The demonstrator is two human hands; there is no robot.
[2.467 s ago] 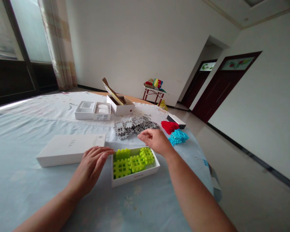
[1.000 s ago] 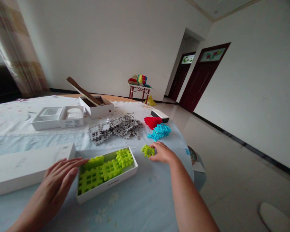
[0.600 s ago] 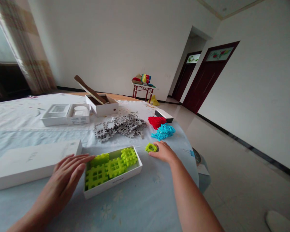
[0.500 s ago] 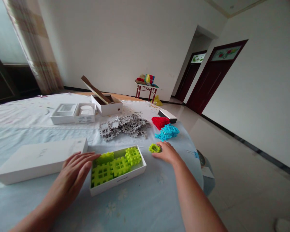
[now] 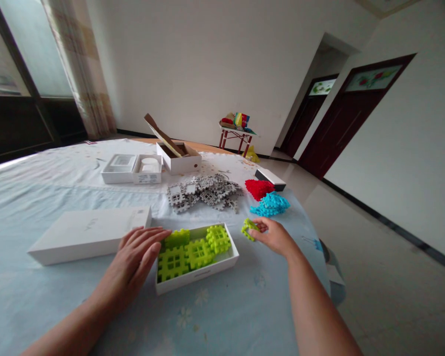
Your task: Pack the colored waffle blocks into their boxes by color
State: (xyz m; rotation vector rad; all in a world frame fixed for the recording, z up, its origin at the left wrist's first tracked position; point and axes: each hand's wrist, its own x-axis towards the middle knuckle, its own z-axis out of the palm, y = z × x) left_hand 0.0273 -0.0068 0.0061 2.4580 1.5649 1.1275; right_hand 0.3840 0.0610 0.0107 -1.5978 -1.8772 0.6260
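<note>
My right hand (image 5: 273, 236) pinches a lime-green lattice block (image 5: 248, 228), tilted just above the cloth, right of the small white box (image 5: 222, 264). That box holds several more lime-green blocks (image 5: 193, 247). My left hand (image 5: 135, 258) lies flat with fingers stretched out, fingertips against the box's left end. A long white lid (image 5: 89, 233) lies just left of that hand.
On the table's blue cloth (image 5: 40, 207) lie a grey block pile (image 5: 203, 191), a red pile (image 5: 258, 188) and a cyan pile (image 5: 271, 204). Farther back stand white boxes (image 5: 131, 169), an open box (image 5: 180, 160) and a flat black-and-white box (image 5: 270, 178). The table's edge is at the right.
My right hand went from above the box to the cloth on its right, closed on a loose green block and lifted it slightly. My left hand stayed put.
</note>
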